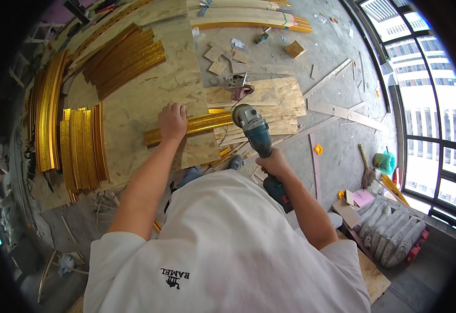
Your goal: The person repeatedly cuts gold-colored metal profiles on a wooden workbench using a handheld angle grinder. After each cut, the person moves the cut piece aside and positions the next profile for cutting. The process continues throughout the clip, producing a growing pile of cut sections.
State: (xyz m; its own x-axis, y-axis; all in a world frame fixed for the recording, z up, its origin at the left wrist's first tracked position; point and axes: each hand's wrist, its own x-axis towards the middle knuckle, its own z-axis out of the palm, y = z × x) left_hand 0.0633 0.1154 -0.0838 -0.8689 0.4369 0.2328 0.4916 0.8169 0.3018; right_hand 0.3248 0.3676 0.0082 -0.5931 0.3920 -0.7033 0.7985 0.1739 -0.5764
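My right hand (275, 163) is wrapped round the body of a teal cordless angle grinder (259, 136). The grinder's disc is at the far end of a patterned gold moulding strip (207, 122); whether it touches the strip I cannot tell. My left hand (173, 122) is closed over the strip, pressing it onto the plywood worktable (134, 112) near its right edge. The strip's end sticks out past that edge. A second gold piece shows just behind it.
Stacks of gold mouldings (84, 148) lie on the table's left, with a fanned pile (126, 57) farther back. Right of the table, plywood sheets (285, 99), offcuts (217, 68) and long strips litter the concrete floor. Grey bags (395, 235), a broom (367, 175) and a green bucket (385, 163) stand by the windows.
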